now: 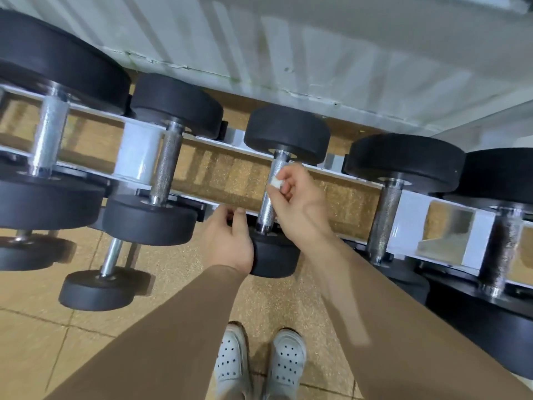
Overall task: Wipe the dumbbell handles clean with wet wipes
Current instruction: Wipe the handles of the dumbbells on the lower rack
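Item count, positions referenced to the white rack.
Dumbbells lying across the rack: five, the middle dumbbell included. Dumbbells below the rack's left end: two. Dark shapes below the rack's right end: number cannot be determined. Hands: two, the left hand at the rack's near rail and the right hand over its gap. Wet wipe: one. White perforated clogs in front of the rack: two. Brown sleeves: two.

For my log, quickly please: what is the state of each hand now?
Left hand: closed, gripping the dumbbell's near head.
Right hand: closed, pinching a small white wipe against the same dumbbell's handle.
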`<state>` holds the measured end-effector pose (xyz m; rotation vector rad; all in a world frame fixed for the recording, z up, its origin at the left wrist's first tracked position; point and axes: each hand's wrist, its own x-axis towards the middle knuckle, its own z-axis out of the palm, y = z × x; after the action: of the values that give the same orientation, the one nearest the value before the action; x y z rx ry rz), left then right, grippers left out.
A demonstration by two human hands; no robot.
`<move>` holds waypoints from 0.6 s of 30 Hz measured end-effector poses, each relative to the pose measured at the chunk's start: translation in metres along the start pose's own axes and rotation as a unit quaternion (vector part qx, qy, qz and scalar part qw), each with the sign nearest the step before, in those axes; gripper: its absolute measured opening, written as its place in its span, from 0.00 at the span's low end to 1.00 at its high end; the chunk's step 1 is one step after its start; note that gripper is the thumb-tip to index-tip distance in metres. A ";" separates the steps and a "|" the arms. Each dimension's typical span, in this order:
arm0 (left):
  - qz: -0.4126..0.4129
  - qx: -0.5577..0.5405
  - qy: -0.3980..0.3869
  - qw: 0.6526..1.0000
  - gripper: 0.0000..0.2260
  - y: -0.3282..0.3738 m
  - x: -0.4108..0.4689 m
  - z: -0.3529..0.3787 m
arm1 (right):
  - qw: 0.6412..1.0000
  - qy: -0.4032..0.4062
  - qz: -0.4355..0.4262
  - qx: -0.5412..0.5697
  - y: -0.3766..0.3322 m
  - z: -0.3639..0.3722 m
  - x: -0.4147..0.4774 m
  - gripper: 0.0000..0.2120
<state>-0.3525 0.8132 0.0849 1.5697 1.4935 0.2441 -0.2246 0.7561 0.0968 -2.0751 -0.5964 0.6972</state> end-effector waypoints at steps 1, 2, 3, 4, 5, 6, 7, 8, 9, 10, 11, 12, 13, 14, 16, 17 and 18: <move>-0.003 -0.003 0.003 1.000 0.10 0.000 0.000 0.001 | 0.999 0.012 -0.020 -0.028 0.002 0.003 0.006 0.08; -0.004 -0.005 0.003 1.000 0.08 0.001 0.000 0.001 | 0.998 0.024 -0.034 -0.055 0.004 0.006 0.010 0.08; -0.005 -0.007 0.001 1.000 0.08 0.002 -0.001 0.001 | 0.996 0.035 -0.044 -0.067 0.007 0.009 0.013 0.08; -0.007 -0.008 -0.002 1.000 0.07 0.003 -0.002 0.001 | 0.996 0.043 -0.052 -0.061 0.011 0.011 0.013 0.09; -0.011 -0.006 -0.004 1.000 0.08 0.003 -0.002 -0.001 | 0.996 0.046 -0.061 -0.049 0.015 0.013 0.011 0.10; -0.013 -0.001 -0.004 1.000 0.08 0.003 -0.001 -0.001 | 0.996 0.043 -0.070 -0.044 0.020 0.014 0.008 0.10; -0.015 0.007 -0.005 1.000 0.09 0.003 0.000 -0.001 | 0.995 0.033 -0.081 -0.053 0.024 0.014 0.004 0.09; -0.013 0.017 -0.005 1.000 0.09 0.002 0.000 -0.001 | 0.993 0.022 -0.094 -0.073 0.027 0.013 0.001 0.08; -0.011 0.021 -0.007 1.000 0.10 0.002 0.000 -0.001 | 0.990 0.012 -0.111 -0.088 0.028 0.013 -0.001 0.06; -0.010 0.021 -0.011 1.000 0.10 0.002 0.000 -0.002 | 0.988 0.009 -0.123 -0.092 0.026 0.012 -0.002 0.05; -0.008 0.018 -0.016 1.000 0.10 0.002 0.000 -0.002 | 0.988 0.010 -0.128 -0.088 0.023 0.011 0.000 0.04; -0.008 0.016 -0.019 1.000 0.10 0.003 0.000 -0.002 | 0.988 0.012 -0.124 -0.091 0.018 0.009 0.005 0.05; -0.005 0.015 -0.020 1.000 0.11 0.003 0.000 -0.002 | 0.987 0.013 -0.120 -0.104 0.013 0.007 0.011 0.05; -0.001 0.012 -0.022 1.000 0.12 0.002 0.000 -0.002 | 0.985 0.009 -0.115 -0.129 0.009 0.005 0.017 0.06; 0.006 0.018 -0.023 1.000 0.13 0.002 0.000 -0.003 | 0.978 -0.011 -0.117 -0.174 0.004 -0.001 0.027 0.11; 0.013 0.028 -0.024 0.999 0.13 0.001 0.002 -0.004 | 0.974 -0.023 -0.121 -0.191 0.003 -0.003 0.030 0.13; 0.022 0.033 -0.023 0.999 0.12 -0.002 0.003 -0.003 | 0.969 -0.032 -0.120 -0.213 0.004 -0.005 0.031 0.14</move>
<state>-0.3553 0.8167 0.0838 1.6513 1.4449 0.1839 -0.1983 0.7706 0.0876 -2.3188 -1.0925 0.5295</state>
